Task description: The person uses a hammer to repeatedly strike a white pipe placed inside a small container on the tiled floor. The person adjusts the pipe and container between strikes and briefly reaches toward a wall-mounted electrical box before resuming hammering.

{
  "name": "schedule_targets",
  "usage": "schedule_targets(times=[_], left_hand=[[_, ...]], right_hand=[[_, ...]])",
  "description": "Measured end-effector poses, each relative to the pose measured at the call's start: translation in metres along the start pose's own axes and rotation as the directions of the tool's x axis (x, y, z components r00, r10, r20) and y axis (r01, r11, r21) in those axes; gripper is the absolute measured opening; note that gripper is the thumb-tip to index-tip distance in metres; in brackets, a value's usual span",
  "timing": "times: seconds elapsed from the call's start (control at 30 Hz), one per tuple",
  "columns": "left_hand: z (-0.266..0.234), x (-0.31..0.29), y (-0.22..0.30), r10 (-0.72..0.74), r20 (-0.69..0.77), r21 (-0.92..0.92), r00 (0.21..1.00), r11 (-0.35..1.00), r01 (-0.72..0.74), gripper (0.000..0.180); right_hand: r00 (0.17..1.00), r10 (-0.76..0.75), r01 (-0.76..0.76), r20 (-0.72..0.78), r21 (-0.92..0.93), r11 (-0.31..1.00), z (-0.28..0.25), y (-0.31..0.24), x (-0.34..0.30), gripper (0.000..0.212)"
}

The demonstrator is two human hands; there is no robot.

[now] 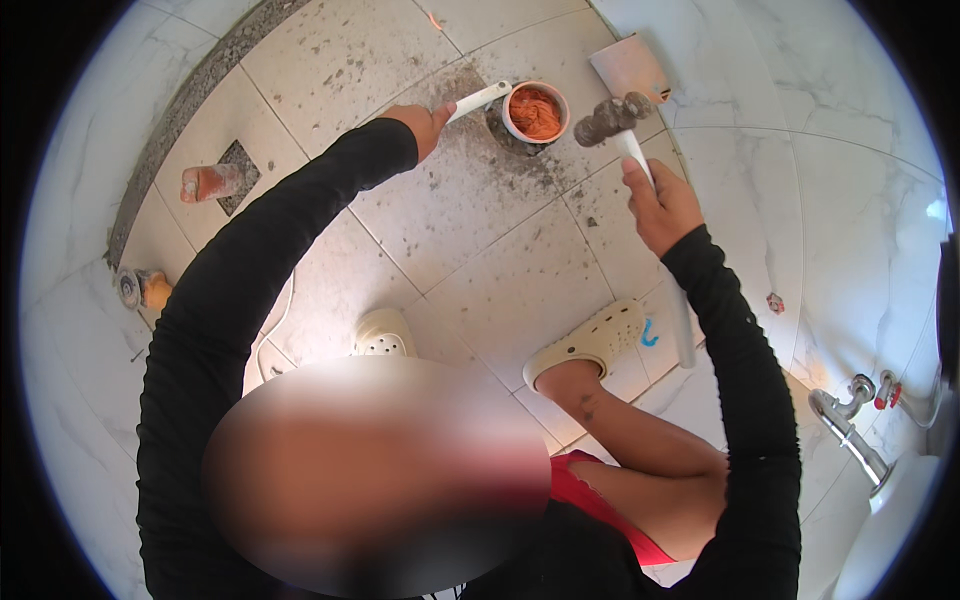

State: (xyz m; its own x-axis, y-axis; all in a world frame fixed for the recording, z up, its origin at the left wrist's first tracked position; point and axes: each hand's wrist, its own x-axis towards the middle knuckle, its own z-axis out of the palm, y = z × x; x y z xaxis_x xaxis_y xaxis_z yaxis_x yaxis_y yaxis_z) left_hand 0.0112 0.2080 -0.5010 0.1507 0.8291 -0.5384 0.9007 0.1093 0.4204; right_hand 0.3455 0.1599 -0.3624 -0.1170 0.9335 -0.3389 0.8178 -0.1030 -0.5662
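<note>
My left hand (425, 128) is closed around a slim white bar (480, 100) with a small hole near its far end. That end lies beside the rim of a round white pipe opening (566, 112) in the floor, filled with crumpled orange material (534, 113). Broken, dark ground surrounds part of the pipe. My right hand (664, 205) grips a hammer (628, 140) high on its white handle, just below the grey, dirt-caked head. The hammer's head is raised to the right of the pipe, apart from it, and its handle runs down past my wrist.
Grit and chips lie over the tiles around the pipe. A loose tile piece (630, 68) rests by the right wall. At left are a capped reddish pipe stub (212, 183) and an angle grinder (145, 289) with a cord. Chrome plumbing (850, 437) is at right.
</note>
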Motion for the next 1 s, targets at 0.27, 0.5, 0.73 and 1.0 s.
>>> schedule_targets(times=[0.27, 0.5, 0.73, 1.0], left_hand=[[-0.006, 0.015, 0.005, -0.032, 0.050, -0.007, 0.998, 0.999, 0.032, 0.090], [0.004, 0.011, -0.007, -0.033, 0.018, -0.013, 0.999, 0.999, 0.033, 0.085], [0.007, 0.009, -0.013, 0.054, 0.009, -0.041, 0.998, 0.998, -0.054, 0.092], [0.003, -0.003, -0.006, 0.126, -0.016, 0.040, 0.992, 0.991, -0.126, 0.085]], right_hand=[[0.994, -0.013, 0.027, -0.105, 0.133, 0.991, 0.063, -0.006, 0.081, 0.048], [0.733, -0.435, 0.383, -0.523, -0.212, 0.899, 0.052, -0.048, 0.114, 0.054], [0.899, -0.322, 0.266, -0.297, -0.215, 0.940, 0.110, -0.065, 0.103, 0.051], [0.863, -0.211, 0.207, -0.459, -0.059, 0.976, 0.098, -0.069, 0.101, 0.050]])
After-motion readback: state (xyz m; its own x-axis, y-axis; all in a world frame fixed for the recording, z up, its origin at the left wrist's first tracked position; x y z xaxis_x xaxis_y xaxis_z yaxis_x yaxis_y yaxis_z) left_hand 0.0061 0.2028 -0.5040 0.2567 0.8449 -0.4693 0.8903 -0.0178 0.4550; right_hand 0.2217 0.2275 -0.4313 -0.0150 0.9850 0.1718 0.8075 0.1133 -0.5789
